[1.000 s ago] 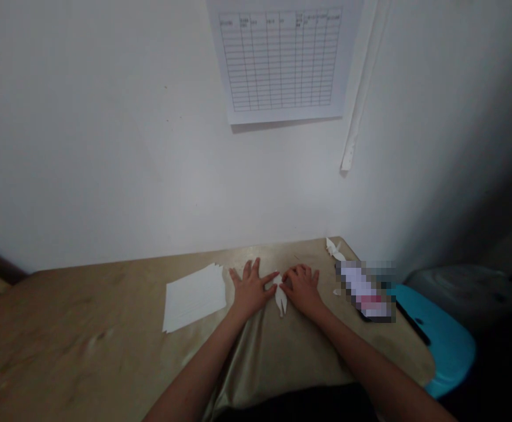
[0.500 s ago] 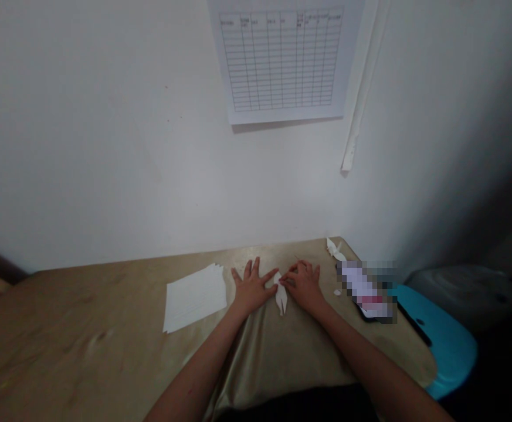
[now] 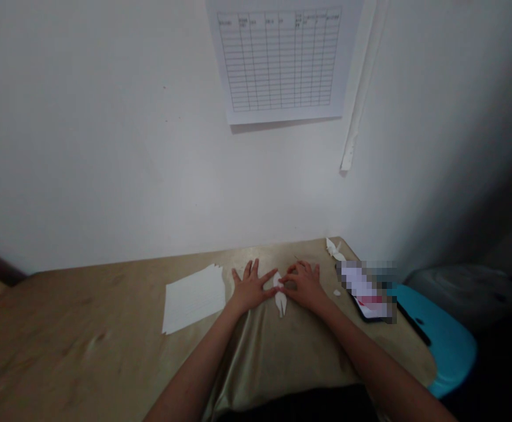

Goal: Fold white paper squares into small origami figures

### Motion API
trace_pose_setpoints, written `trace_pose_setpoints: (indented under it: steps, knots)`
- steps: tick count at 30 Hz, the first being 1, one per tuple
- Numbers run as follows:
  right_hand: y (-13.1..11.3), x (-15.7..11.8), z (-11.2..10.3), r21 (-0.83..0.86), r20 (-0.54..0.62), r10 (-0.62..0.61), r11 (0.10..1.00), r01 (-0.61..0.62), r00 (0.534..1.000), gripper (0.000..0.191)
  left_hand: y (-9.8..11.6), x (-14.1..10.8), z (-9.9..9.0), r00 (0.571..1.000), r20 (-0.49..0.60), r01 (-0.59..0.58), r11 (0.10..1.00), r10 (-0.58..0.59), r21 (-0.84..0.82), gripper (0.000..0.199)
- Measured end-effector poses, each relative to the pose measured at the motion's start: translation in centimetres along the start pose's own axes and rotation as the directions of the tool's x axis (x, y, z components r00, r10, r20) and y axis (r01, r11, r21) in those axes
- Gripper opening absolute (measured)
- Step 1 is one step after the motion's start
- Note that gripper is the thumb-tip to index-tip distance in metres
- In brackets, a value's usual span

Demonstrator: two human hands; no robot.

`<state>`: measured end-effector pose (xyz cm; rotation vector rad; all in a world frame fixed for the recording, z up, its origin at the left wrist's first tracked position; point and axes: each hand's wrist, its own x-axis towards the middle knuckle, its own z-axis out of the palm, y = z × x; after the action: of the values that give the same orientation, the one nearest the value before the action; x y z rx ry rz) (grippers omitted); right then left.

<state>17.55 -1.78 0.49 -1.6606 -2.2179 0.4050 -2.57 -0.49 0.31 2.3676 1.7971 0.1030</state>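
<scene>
A small folded white paper [image 3: 281,302] lies on the brown-covered table between my hands, its lower end split into two points. My left hand [image 3: 250,288] rests with its fingers spread, the thumb and index finger touching the paper's left side. From the right, the thumb and index finger of my right hand [image 3: 302,284] press on the paper's middle, the other fingers bent above. Left of my left hand is a stack of white sheets [image 3: 194,299].
The table [image 3: 84,328] stands against a white wall with a printed chart [image 3: 282,64]. At the right are a folded white paper piece [image 3: 335,250], a paper scrap [image 3: 336,292], a phone [image 3: 365,293] with a blurred screen, and a turquoise stool [image 3: 453,346].
The thumb of my right hand has shifted slightly down along the folded paper. My left hand stays nearly in place.
</scene>
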Motion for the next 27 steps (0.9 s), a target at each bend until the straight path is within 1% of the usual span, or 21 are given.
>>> trace_pose_setpoints:
  steps: [4, 7, 9, 11, 13, 15, 17, 20, 23, 27]
  knots:
    - [0.3, -0.2, -0.3, -0.001, 0.047, -0.017, 1.0, 0.017, 0.999, 0.035, -0.3, 0.2, -0.3, 0.999, 0.042, -0.011, 1.0, 0.012, -0.014, 0.077]
    - [0.4, -0.3, -0.4, 0.002, 0.053, -0.036, 0.999, 0.036, 0.998, 0.037, -0.3, 0.1, 0.0, 0.998, 0.049, -0.025, 0.999, 0.026, -0.024, 0.077]
    - [0.4, -0.4, -0.3, 0.001, 0.045, -0.045, 0.999, 0.045, 0.998, 0.037, -0.2, -0.1, 0.3, 0.999, 0.009, -0.035, 0.999, 0.035, -0.015, 0.075]
    - [0.4, -0.5, -0.2, -0.006, 0.033, -0.052, 0.999, 0.052, 0.998, 0.04, 0.0, -0.4, 0.6, 0.996, -0.07, -0.063, 0.998, 0.063, 0.003, 0.068]
    - [0.3, -0.6, -0.1, -0.016, 0.013, -0.056, 0.998, 0.056, 0.998, 0.042, 0.3, -0.8, 0.7, 0.985, -0.136, -0.107, 0.994, 0.107, 0.014, 0.056]
    - [0.2, -0.7, 0.1, -0.015, -0.005, -0.071, 0.997, 0.071, 0.997, 0.036, 0.4, -1.0, 0.7, 0.981, -0.153, -0.122, 0.993, 0.122, 0.006, 0.044]
    - [0.1, -0.8, 0.2, -0.003, -0.016, -0.097, 0.995, 0.097, 0.995, 0.028, 0.4, -1.1, 0.5, 0.984, -0.137, -0.112, 0.994, 0.11, -0.013, 0.04]
    - [0.3, -0.7, 0.1, 0.019, -0.005, -0.114, 0.993, 0.114, 0.994, 0.024, 0.4, -1.1, 0.1, 0.992, -0.098, -0.085, 0.996, 0.08, -0.041, 0.046]
    - [0.6, -0.7, 0.0, 0.044, 0.032, -0.113, 0.993, 0.111, 0.993, 0.028, 0.3, -1.2, -0.2, 0.997, -0.043, -0.062, 0.996, 0.059, -0.057, 0.055]
    - [1.0, -0.7, -0.2, 0.078, 0.079, -0.116, 0.991, 0.11, 0.99, 0.038, 0.2, -1.5, -0.3, 0.999, 0.009, -0.045, 0.997, 0.045, -0.064, 0.066]
